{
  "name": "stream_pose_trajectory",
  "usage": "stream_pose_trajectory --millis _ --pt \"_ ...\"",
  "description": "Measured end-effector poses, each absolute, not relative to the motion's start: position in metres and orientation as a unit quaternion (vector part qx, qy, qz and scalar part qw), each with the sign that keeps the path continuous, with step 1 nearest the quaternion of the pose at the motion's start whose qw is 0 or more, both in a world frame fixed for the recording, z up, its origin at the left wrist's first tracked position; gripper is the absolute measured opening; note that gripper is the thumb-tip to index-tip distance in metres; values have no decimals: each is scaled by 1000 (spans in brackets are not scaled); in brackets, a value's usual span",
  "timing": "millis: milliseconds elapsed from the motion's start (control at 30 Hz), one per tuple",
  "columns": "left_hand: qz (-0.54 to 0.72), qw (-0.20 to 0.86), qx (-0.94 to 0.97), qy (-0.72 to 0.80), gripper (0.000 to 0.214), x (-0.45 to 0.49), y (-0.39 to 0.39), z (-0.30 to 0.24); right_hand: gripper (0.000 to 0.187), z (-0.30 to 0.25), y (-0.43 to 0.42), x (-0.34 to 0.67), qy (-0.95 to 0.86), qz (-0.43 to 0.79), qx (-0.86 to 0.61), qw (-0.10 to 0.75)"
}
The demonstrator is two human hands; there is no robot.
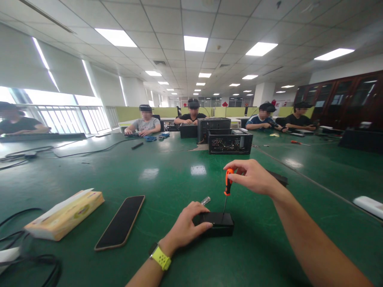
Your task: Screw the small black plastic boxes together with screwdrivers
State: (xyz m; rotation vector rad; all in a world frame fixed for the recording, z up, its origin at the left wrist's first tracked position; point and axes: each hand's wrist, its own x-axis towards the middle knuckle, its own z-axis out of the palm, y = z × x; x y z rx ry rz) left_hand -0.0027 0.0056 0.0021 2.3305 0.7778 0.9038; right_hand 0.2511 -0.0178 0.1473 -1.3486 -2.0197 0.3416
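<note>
My right hand [251, 175] grips the orange and black handle of a screwdriver [228, 183], fingers closed around its top. The screwdriver stands nearly upright, its shaft tip down on the top face of a small black box [223, 229]. Around the left end of that box my left hand [190, 223] is closed, thumb on the near top edge, holding it against the green table [167, 263]. A clear, transparent-looking piece [206, 200] lies just behind the box. Behind my right wrist a flat black part [279, 177] is partly hidden.
A phone [121, 223] and a tissue pack [66, 213] lie to the left, with black cables [44, 259] at the near left edge. Black computer cases [230, 142] stand farther back. Another screwdriver [296, 142] lies far right. Several people sit around the table's far side.
</note>
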Motion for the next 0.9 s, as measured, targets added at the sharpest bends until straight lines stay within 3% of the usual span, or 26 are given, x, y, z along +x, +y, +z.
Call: stream_pose_trajectory --millis 333,900 --pt "334 247 862 289 22 -2 8 -1 23 147 -18 252 -772 128 -519 344" --pt "328 279 855 289 27 -3 5 3 23 148 -18 252 -776 139 -519 329"
